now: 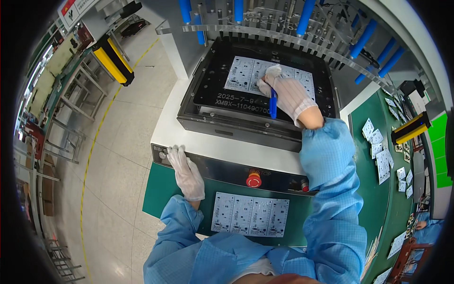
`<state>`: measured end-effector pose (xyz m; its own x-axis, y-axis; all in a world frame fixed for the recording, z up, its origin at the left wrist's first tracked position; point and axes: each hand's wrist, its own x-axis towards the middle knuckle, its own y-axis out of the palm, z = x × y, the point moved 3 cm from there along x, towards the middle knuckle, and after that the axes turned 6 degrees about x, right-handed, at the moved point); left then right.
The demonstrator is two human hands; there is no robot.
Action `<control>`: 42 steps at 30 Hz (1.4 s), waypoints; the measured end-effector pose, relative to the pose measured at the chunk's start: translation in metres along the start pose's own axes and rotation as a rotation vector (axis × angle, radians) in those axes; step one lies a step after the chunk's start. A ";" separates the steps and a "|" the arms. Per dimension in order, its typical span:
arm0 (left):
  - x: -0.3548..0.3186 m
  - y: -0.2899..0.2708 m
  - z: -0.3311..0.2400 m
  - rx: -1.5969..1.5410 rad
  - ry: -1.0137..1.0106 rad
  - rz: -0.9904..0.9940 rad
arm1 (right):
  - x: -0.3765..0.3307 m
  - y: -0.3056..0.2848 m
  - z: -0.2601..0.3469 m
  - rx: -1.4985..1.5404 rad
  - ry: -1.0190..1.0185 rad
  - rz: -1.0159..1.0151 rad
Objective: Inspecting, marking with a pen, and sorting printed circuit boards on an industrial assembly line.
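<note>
right white-gloved hand (286,92): clamped on blue plastic pen (273,105)
left white-gloved hand (187,174): rested uncurled, holding nothing, on black control strip (220,176)
white rectangular circuit panel (240,73): lay on black fixture (208,87); light contact seemed best

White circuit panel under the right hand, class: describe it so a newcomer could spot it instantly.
On the white machine sits a black fixture. The white circuit panel lies on it, partly covered by the gloved right hand; no hand covers the similar panel nearer the person.

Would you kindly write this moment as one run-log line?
right hand: over board on black fixture, holding blue pen | left hand: on front panel | second board: on green surface
</note>
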<state>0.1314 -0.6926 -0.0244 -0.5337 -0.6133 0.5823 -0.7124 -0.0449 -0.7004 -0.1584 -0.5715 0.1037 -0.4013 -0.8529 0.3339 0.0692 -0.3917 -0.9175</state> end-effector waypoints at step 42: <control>-0.061 -0.035 -0.081 -0.737 0.163 0.005 | -0.301 -0.004 0.147 0.512 0.134 -0.630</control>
<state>0.1520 -0.5898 -0.0025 -0.5578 -0.4853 0.6734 -0.7995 0.5319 -0.2790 0.0961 -0.3638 0.0382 -0.6078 -0.3849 0.6946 0.1898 -0.9197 -0.3436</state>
